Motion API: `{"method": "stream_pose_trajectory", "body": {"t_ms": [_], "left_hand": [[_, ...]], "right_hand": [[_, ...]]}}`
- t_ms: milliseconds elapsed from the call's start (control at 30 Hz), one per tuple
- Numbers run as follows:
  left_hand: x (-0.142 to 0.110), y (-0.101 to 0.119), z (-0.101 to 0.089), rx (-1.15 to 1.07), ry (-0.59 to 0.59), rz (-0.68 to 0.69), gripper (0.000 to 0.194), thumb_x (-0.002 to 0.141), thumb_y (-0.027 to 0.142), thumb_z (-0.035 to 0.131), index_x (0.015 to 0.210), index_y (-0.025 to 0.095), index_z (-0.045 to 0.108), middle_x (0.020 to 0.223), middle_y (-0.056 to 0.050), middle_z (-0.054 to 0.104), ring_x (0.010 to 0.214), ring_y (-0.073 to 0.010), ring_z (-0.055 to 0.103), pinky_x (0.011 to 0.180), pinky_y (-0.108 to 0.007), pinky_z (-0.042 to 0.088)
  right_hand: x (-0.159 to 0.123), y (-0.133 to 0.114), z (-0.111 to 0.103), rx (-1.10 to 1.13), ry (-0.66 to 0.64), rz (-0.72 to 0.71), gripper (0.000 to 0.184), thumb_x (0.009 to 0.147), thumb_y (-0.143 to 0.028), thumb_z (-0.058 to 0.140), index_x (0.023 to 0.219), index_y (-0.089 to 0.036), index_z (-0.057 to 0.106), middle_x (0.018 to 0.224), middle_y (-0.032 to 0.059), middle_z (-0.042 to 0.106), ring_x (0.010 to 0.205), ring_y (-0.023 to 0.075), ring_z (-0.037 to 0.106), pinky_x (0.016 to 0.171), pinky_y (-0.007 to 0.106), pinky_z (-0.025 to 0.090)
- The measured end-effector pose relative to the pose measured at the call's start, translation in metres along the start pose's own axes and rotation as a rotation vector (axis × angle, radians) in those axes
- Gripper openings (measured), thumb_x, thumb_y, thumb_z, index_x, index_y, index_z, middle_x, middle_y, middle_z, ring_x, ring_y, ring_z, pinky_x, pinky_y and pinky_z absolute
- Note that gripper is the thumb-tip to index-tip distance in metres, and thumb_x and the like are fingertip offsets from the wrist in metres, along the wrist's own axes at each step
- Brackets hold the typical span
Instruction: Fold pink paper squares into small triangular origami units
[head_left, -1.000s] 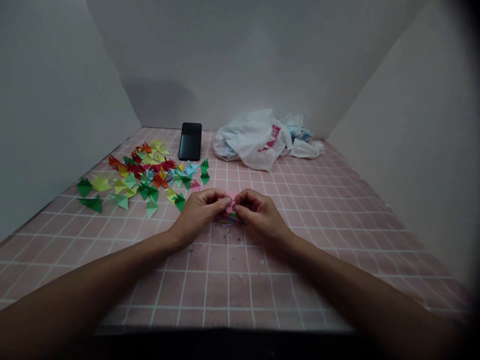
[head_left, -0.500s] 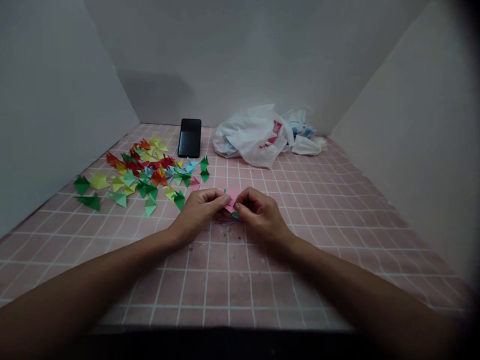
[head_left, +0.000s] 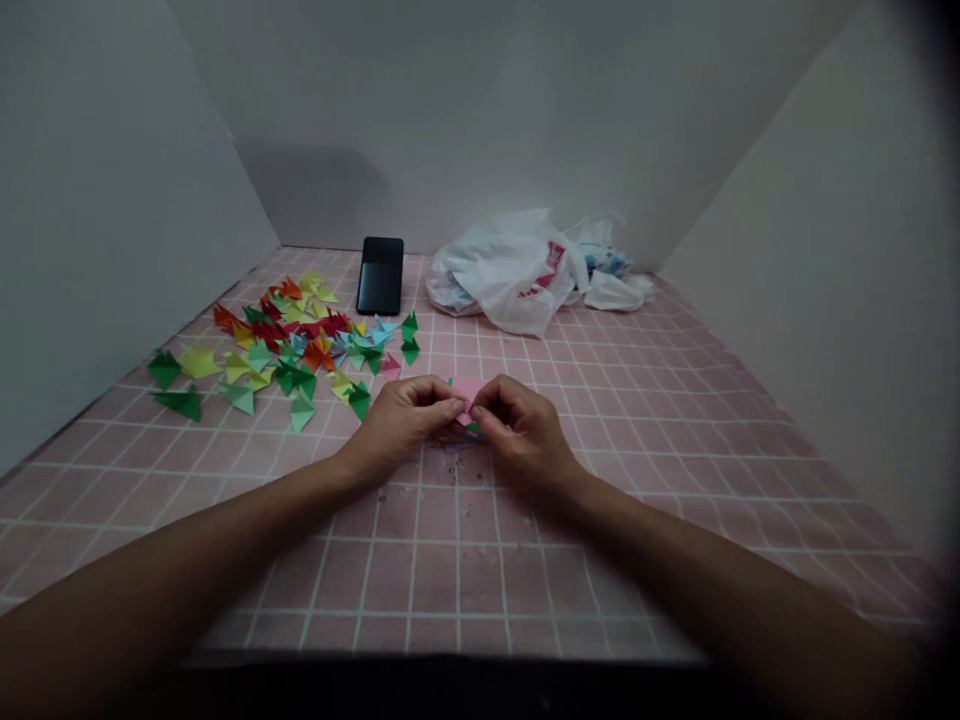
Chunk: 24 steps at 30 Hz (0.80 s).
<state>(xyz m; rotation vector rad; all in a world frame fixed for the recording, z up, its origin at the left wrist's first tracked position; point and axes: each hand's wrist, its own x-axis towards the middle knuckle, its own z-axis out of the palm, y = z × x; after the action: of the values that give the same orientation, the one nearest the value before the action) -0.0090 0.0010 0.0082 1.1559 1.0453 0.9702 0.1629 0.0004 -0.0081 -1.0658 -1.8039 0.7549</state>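
Observation:
Between my two hands is a small pink sheet of paper (head_left: 469, 388), partly hidden by my fingers. My left hand (head_left: 409, 412) pinches its left side between thumb and fingers. Opposite it, my right hand (head_left: 521, 420) pinches the paper with thumb and index finger, the two thumbs nearly meeting. Under the pink paper, edges of green and blue paper (head_left: 472, 431) show on the table; how many sheets lie there I cannot tell. Left of my hands spreads a heap of small folded paper pieces (head_left: 300, 375) in green, yellow, red, orange and light blue.
A pink checked cloth (head_left: 645, 480) covers the table. Toward the back wall lie a black phone (head_left: 380, 276), a crumpled white plastic bag (head_left: 510, 270) with red print, and another white and blue wrapper (head_left: 611, 275). Walls stand on the left, back and right.
My left thumb has shifted slightly to the right, closer to my right fingertips, on the pink paper. Everything else stays where it was.

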Motion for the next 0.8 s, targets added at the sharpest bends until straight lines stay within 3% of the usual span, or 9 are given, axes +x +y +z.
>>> {"method": "stream_pose_trajectory", "body": {"t_ms": [533, 800], "left_hand": [[0.0017, 0.0014, -0.0027, 0.065, -0.011, 0.081, 0.013, 0.072, 0.023, 0.071, 0.078, 0.015, 0.063, 0.071, 0.003, 0.062, 0.063, -0.0093, 0.059, 0.064, -0.023, 0.050], [0.0029, -0.0019, -0.0027, 0.032, -0.048, 0.128, 0.016, 0.072, 0.020, 0.071, 0.085, 0.016, 0.063, 0.076, 0.003, 0.064, 0.070, -0.0101, 0.062, 0.070, -0.024, 0.052]], "right_hand": [[0.0012, 0.0018, -0.0013, 0.217, -0.100, 0.090, 0.010, 0.088, -0.028, 0.061, 0.083, -0.020, 0.057, 0.076, -0.0008, 0.055, 0.069, 0.0139, 0.050, 0.062, 0.029, 0.039], [0.0024, 0.0017, 0.0008, 0.235, -0.051, 0.154, 0.010, 0.083, -0.025, 0.064, 0.077, -0.020, 0.057, 0.072, -0.0020, 0.054, 0.065, 0.0130, 0.048, 0.060, 0.028, 0.038]]}}
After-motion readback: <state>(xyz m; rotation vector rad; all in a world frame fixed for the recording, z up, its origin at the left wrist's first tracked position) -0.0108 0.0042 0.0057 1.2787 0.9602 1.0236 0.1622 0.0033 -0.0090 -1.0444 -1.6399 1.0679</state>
